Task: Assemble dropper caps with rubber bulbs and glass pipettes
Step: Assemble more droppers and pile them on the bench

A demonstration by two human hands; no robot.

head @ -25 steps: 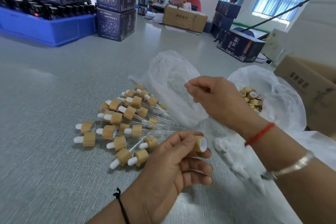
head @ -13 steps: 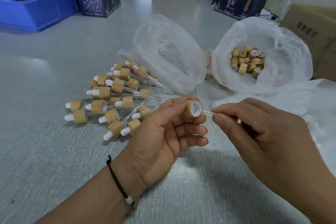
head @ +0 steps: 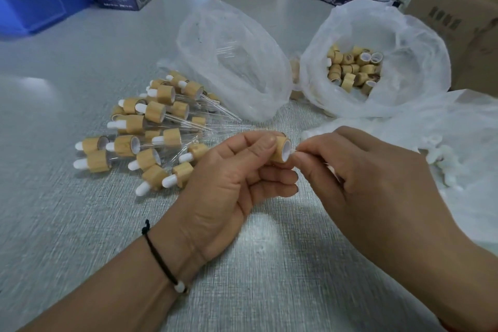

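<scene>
My right hand (head: 372, 178) has closed the gap since half a second ago, fingertips pinching the glass tube (head: 294, 151) now at the cap (head: 281, 149) mouth, left hand (head: 231, 186) pinching the cap above the table (head: 269, 264); seating should come next.

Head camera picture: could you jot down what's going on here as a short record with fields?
left hand: left hand grips a bamboo cap, open end toward the other hand
right hand: right hand pinches something small at the cap's mouth; too hidden to name
finished pile: assembled droppers on the table, left of the hands
supplies: bag of loose caps; clear bag beside it
</scene>
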